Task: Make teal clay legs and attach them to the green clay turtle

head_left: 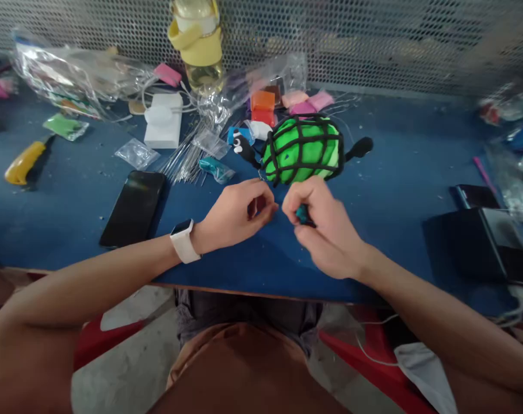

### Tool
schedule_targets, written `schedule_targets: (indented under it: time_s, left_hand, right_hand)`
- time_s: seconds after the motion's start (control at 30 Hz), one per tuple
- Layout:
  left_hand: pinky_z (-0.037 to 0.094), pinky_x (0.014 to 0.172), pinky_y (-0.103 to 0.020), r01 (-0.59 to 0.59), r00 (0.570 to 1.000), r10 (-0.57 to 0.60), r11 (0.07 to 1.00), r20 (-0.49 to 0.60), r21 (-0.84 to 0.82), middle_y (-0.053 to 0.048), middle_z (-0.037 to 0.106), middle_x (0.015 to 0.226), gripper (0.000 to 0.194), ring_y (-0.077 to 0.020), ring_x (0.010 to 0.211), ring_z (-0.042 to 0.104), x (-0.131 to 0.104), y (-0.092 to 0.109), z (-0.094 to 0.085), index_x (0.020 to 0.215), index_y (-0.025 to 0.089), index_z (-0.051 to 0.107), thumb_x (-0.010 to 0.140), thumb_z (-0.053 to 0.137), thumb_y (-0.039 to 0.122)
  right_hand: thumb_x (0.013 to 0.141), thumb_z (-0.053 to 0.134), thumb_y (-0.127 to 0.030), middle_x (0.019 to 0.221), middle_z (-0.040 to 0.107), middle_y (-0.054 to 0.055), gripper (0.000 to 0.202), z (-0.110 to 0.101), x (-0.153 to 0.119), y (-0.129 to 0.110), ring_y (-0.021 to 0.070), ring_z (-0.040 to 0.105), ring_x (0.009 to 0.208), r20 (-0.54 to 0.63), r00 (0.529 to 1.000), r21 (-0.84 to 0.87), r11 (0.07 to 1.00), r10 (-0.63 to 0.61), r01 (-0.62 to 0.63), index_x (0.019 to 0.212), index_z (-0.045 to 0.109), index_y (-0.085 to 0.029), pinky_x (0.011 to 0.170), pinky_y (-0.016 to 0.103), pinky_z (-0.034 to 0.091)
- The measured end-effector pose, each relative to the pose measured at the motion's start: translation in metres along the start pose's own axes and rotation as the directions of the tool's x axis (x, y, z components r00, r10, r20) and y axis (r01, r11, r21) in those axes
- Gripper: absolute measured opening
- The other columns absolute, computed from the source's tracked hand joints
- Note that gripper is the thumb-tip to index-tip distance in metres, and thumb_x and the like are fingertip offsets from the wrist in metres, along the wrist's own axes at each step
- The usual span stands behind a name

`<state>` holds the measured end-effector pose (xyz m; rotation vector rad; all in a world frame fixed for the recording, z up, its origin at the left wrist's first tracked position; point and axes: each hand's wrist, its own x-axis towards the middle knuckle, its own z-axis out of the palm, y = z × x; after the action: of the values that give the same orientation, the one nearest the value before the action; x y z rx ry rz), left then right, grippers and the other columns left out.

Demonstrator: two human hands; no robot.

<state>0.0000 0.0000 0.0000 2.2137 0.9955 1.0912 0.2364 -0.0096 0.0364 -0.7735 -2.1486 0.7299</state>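
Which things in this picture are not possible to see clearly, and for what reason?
- Head view: the small teal piece in the right hand is mostly covered by the fingers; its shape is unclear.
- What the left hand pinches is hidden by its curled fingers.
- The yellow bottle is cut off by the top edge.
- The items at the right edge are blurred.
- The green and black clay figure: its near underside is hidden by both hands.
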Motion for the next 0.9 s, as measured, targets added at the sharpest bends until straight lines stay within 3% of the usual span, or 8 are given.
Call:
schedule_targets:
  time_s: [0.1,0.23,0.4,0.53,0.7,0.9]
  left_hand:
    - [0.047,0.067,-0.025,0.082,0.996,-0.085,0.989,-0.023,-0.122,0.001,0.068,0.084,0.012,-0.0109,0.069,0.060,-0.001,0.005,-0.001,0.093,0.018,0.068,0.100,0.060,0.012]
    - [0.050,0.069,-0.029,0.166,0.986,-0.156,0.952,0.060,-0.257,0.000,0.068,0.087,0.016,-0.0137,0.075,0.062,-0.005,0.010,0.001,0.097,0.020,0.063,0.095,0.051,0.010]
    - [0.052,0.063,-0.028,0.215,0.977,-0.198,0.901,0.085,-0.377,0.000,0.065,0.093,0.014,-0.0137,0.074,0.063,-0.008,0.010,-0.001,0.106,0.023,0.056,0.094,0.063,0.021]
    - [0.049,0.058,-0.024,0.243,0.970,-0.214,0.881,0.116,-0.406,0.000,0.065,0.094,0.024,-0.0128,0.073,0.063,-0.007,0.010,-0.002,0.107,0.024,0.055,0.100,0.076,0.034]
    - [0.058,0.061,-0.022,0.293,0.956,-0.221,0.776,0.194,-0.558,-0.003,0.070,0.103,0.040,-0.0106,0.074,0.067,-0.004,0.012,0.002,0.112,0.020,0.064,0.104,0.085,0.053]
    - [0.055,0.051,-0.020,0.439,0.898,-0.280,0.633,0.341,-0.638,0.000,0.069,0.078,0.050,-0.0101,0.061,0.066,0.000,0.017,-0.001,0.103,0.016,0.072,0.105,0.082,0.066]
  right_hand:
    - [0.086,0.056,-0.001,0.097,0.060,0.000,0.037,0.017,-0.004,0.022,0.0187,0.058,0.078,0.056,0.991,0.030,0.992,-0.121,0.120,0.111,0.051,-0.028,0.069,0.034,0.054]
    - [0.095,0.057,-0.001,0.106,0.066,0.003,0.038,0.032,-0.016,0.036,0.0189,0.067,0.086,0.011,0.992,0.097,0.988,-0.125,0.123,0.121,0.053,-0.029,0.071,0.033,0.059]
    - [0.104,0.071,-0.012,0.107,0.077,0.000,0.035,0.037,-0.020,0.034,0.0148,0.074,0.080,-0.057,0.998,0.085,0.996,-0.022,0.027,0.134,0.063,-0.028,0.073,0.028,0.065]
    - [0.104,0.075,-0.015,0.099,0.080,-0.003,0.027,0.034,-0.016,0.033,0.0122,0.071,0.068,-0.115,0.993,0.041,0.999,-0.010,0.015,0.128,0.073,-0.027,0.066,0.026,0.063]
    - [0.106,0.084,-0.025,0.085,0.075,-0.003,0.012,0.030,-0.012,0.034,0.0146,0.068,0.068,-0.185,0.979,-0.047,0.996,-0.088,0.081,0.118,0.083,-0.029,0.067,0.029,0.061]
    - [0.107,0.088,-0.036,0.077,0.071,-0.002,0.008,0.026,-0.012,0.032,0.0150,0.065,0.065,-0.219,0.965,-0.085,0.988,-0.144,0.128,0.105,0.085,-0.029,0.062,0.029,0.058]
